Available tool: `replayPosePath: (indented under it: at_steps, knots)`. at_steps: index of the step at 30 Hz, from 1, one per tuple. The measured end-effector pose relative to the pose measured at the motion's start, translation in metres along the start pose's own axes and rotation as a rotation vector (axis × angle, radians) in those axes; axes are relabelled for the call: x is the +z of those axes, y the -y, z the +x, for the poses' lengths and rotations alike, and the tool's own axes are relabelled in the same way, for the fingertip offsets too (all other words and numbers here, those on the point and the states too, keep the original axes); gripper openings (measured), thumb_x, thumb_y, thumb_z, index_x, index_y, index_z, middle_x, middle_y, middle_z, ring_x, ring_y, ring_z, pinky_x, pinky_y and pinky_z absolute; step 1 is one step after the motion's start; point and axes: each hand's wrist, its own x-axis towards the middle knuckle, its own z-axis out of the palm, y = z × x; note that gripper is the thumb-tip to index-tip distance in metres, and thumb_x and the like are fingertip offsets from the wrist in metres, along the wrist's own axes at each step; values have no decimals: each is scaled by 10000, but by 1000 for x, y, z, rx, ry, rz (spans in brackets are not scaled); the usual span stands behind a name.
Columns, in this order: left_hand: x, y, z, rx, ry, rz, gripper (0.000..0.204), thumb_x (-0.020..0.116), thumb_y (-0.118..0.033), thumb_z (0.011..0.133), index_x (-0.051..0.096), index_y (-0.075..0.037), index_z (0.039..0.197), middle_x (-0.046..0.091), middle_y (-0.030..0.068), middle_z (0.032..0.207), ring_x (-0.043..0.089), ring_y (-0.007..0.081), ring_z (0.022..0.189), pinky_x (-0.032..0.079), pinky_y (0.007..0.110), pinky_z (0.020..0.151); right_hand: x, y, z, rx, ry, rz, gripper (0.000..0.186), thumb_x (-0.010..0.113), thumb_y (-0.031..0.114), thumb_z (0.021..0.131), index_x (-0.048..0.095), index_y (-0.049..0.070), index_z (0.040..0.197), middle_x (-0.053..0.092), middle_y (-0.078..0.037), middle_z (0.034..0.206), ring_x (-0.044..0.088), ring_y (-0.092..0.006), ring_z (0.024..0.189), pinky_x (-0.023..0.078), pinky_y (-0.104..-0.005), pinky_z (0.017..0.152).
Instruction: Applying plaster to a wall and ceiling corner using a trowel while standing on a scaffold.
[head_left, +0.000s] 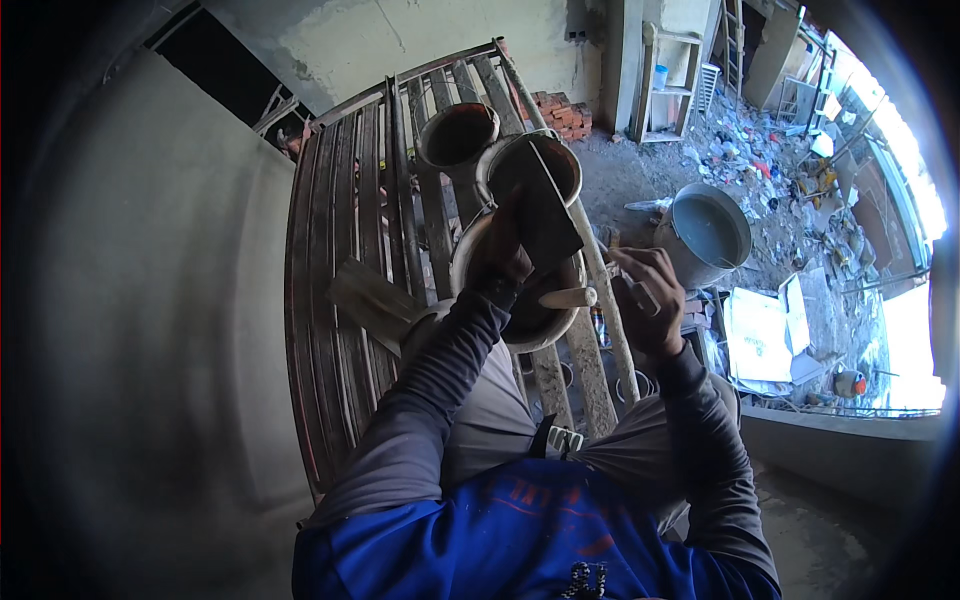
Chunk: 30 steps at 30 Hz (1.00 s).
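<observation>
My left hand (pixel 508 245) grips a dark, flat rectangular plate (pixel 548 215), tilted over the buckets. My right hand (pixel 650 290) has curled fingers round a small greyish object that I cannot make out, just right of the pole. Below the plate is a mortar-crusted bucket (pixel 470 270), its inside partly hidden, with a pale wooden handle (pixel 568 298) sticking out over its rim. A second bucket (pixel 488 170) stands beyond it and a darker one (pixel 440 150) farther back. A dirty board (pixel 370 298) lies left of the near bucket.
I am on a slatted scaffold platform (pixel 316 250) with a mortar-coated pole (pixel 620 370) along its right. Bare walls (pixel 190 280) rise left and ahead. Down right are a drum of grey water (pixel 705 230), scattered rubble, a brick pile (pixel 560 115), white sheets (pixel 760 335) and a wooden frame (pixel 665 90).
</observation>
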Motion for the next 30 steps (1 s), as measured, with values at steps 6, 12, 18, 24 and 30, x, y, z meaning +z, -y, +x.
replayPosePath:
  at_steps: [6,12,18,24,30]
  knots:
    - [53,20,-36,302,142,389,281,550,-273,925,604,-61,1101,663,48,992,652,179,900,541,311,834,7,-26,-11,60,58,-52,312,592,4,742,639,6,1051,632,-146,979,590,-316,886,468,-373,787]
    - [73,13,-37,-167,-30,142,260,580,-271,892,608,-60,1042,677,57,884,675,185,756,576,318,702,3,-37,-9,153,-65,-102,282,577,-9,758,641,-8,1033,637,-154,1006,596,-305,900,469,-371,813]
    - [77,9,-42,-40,-82,505,234,586,-272,884,642,-57,957,679,62,864,671,190,756,573,324,693,-15,-32,1,282,173,170,316,599,-47,712,649,-14,1022,642,-151,990,609,-293,906,474,-352,827]
    - [21,2,-1,-221,7,44,283,561,-287,905,649,-32,989,692,80,878,675,190,777,566,317,685,-23,-34,5,329,326,368,370,609,-47,682,631,-33,1051,635,-152,987,619,-277,911,481,-344,812]
    - [32,5,4,12,-111,39,340,492,-308,924,619,-27,1068,667,95,1011,652,246,910,525,371,862,-31,-46,-13,310,487,465,312,627,-5,711,632,-48,1020,634,-166,990,631,-265,877,487,-350,793]
